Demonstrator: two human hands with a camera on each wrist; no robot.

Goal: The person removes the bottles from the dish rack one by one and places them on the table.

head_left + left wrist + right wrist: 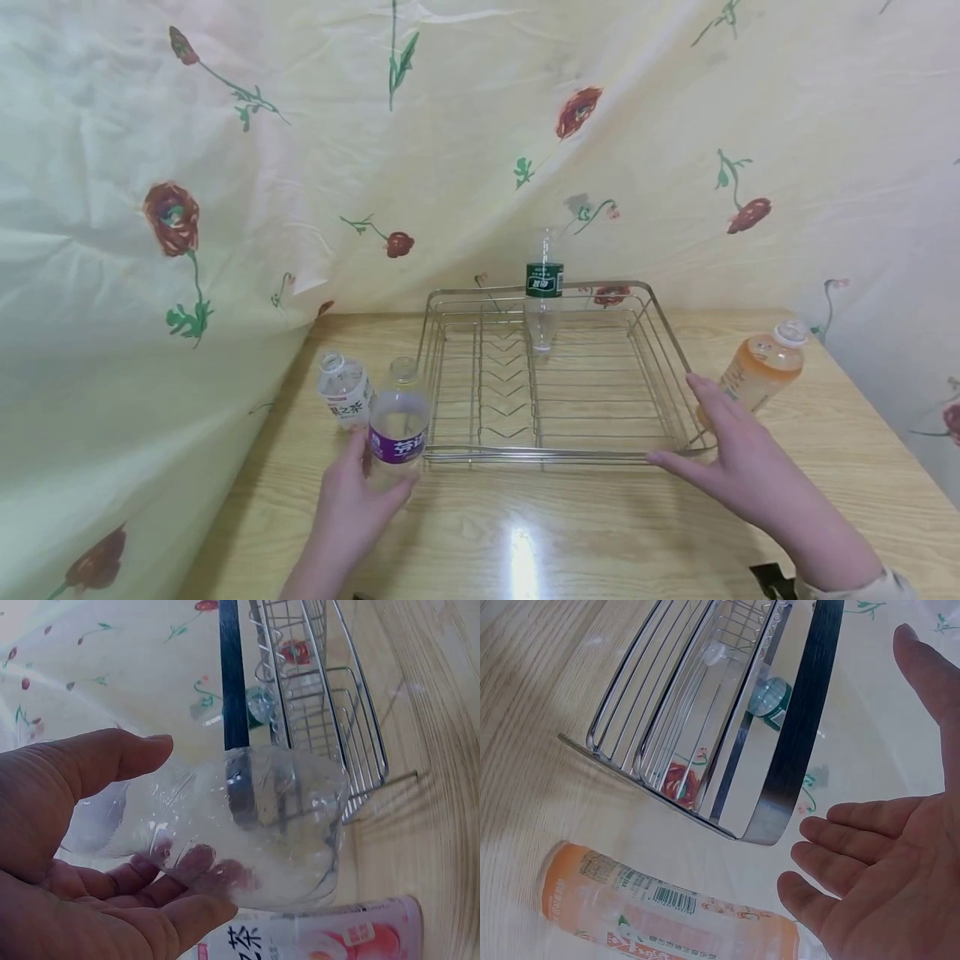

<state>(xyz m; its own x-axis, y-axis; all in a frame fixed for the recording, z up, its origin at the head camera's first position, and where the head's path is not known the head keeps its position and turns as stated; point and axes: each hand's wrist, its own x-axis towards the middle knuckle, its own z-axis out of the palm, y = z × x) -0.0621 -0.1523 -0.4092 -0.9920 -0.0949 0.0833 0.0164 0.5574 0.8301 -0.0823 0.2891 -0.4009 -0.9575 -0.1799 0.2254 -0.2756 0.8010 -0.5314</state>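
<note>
My left hand [356,492] grips a clear plastic bottle with a purple label [399,442] around its lower part, at the left front corner of the wire dish rack [480,454]. In the left wrist view the bottle's clear ribbed base [292,840] shows past the fingers. Just behind it stands a clear bottle with a white label [347,396]. My right hand [738,467] is at the rack's right front corner, thumb and fingers spread, holding nothing. Beyond its fingers an orange-and-clear bottle with a white cap [765,367] stands on the table.
A clear bottle with a green label [544,281] stands upright at the back of the rack. The wooden table [600,533] carries everything, and a flowered cloth [450,150] hangs behind and to the left.
</note>
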